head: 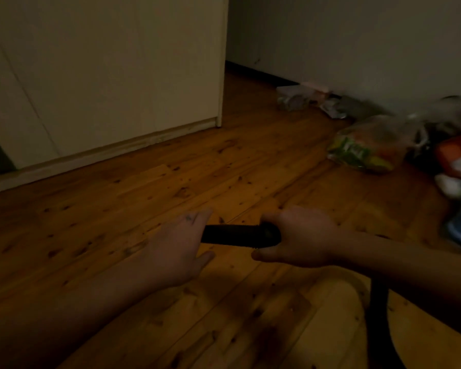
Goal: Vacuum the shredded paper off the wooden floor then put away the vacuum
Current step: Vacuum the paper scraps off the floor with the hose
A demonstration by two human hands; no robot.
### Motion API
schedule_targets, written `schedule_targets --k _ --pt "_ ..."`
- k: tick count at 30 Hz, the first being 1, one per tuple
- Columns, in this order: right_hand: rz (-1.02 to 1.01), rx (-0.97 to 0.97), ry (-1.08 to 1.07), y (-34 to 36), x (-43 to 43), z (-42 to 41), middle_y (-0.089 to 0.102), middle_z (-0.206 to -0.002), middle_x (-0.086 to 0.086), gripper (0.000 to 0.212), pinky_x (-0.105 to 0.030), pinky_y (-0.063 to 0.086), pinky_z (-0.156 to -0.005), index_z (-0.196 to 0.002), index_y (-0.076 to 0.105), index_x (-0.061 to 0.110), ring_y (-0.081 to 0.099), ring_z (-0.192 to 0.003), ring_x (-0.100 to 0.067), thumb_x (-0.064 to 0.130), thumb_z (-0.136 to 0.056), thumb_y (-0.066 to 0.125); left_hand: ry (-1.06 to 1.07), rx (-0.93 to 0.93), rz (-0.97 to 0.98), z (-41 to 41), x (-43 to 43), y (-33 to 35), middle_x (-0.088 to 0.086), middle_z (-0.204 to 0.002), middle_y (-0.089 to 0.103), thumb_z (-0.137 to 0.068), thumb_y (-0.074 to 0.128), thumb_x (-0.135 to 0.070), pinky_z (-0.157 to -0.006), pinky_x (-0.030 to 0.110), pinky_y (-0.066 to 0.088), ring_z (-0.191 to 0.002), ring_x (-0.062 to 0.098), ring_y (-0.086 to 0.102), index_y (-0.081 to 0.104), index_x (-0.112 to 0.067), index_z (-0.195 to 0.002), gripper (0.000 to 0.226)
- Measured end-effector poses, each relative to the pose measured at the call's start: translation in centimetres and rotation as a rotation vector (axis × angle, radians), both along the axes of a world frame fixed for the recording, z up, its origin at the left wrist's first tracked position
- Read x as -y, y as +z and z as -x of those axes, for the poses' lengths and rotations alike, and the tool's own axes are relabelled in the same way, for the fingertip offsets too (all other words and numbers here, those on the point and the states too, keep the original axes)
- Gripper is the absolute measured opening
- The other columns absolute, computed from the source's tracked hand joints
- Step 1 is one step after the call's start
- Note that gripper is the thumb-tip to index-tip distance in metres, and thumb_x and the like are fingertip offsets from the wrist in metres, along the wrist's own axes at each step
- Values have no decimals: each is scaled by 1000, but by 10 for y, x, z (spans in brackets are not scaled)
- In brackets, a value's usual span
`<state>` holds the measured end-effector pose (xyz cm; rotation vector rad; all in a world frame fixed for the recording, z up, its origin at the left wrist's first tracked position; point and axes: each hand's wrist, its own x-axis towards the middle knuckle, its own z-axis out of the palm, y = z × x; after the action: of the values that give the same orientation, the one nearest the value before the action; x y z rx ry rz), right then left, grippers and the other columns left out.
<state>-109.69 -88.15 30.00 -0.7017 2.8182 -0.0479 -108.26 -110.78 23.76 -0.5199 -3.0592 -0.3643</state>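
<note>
Dimness covers the room, yet two hands show plainly above the wooden floor point(144, 195). One short black vacuum tube point(232, 235) lies level between them, held in the air over the boards near the middle of the view. The right hand point(298, 235) grips the tube's right end, its fingers curled round it. The left hand point(176, 243) is at the tube's left end with its back to the camera. The tube's end vanishes behind it, and whether its fingers close on the tube cannot be told. One second dark tube point(378, 302) runs down from under the right forearm toward the bottom edge. One pale cupboard point(104, 75) stands at the left. Against the right wall lies one clear bag point(367, 145) of green and orange contents, among other blurred things too unclear to count.
</note>
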Motion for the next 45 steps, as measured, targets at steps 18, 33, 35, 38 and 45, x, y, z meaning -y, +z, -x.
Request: schedule_targets --k 18,33,35,38,45 --pt "169 -217 -116 0 -69 18 49 -75 7 52 -29 34 -53 -99 50 22 46 -60 -9 72 -85 49 -107 -51 170 43 -99 62 -11 -103 53 -87 57 -57 -69 26 44 -89 10 53 47 -33 -128 49" --pt "-30 104 204 -81 42 -10 58 -103 -2 49 -31 42 -66 -117 47 21 56 -88 -22 61 -89 55 -26 33 431 -37 -9 -27 -7 -125 55 -97 47 -44 -99 37 32 -119 16 47 40 -35 -127 32" --pt "-97 85 284 -85 62 -15 59 -108 -3 48 -31 40 -68 -120 45 21 51 -84 -21 58 -90 55 34 19 466 -51 10 -36 -6 -128 55 -97 45 -43 -99 37 30 -122 17 45 40 -33 -128 33" --pt "-91 109 373 -86 86 -25 59 -110 -3 48 -29 38 -67 -123 44 21 47 -81 -19 58 -92 51 117 36 497 -71 34 -47 -4 -131 54 -99 43 -41 -96 38 30 -122 20 43 37 -31 -131 33" --pt "102 411 423 -112 145 -52 53 -95 4 38 -25 41 -61 -106 43 26 48 -72 -9 55 -88 61 108 41 632 -125 89 -43 2 -87 70 -82 70 -32 -71 41 46 -80 25 59 58 -22 -101 25"
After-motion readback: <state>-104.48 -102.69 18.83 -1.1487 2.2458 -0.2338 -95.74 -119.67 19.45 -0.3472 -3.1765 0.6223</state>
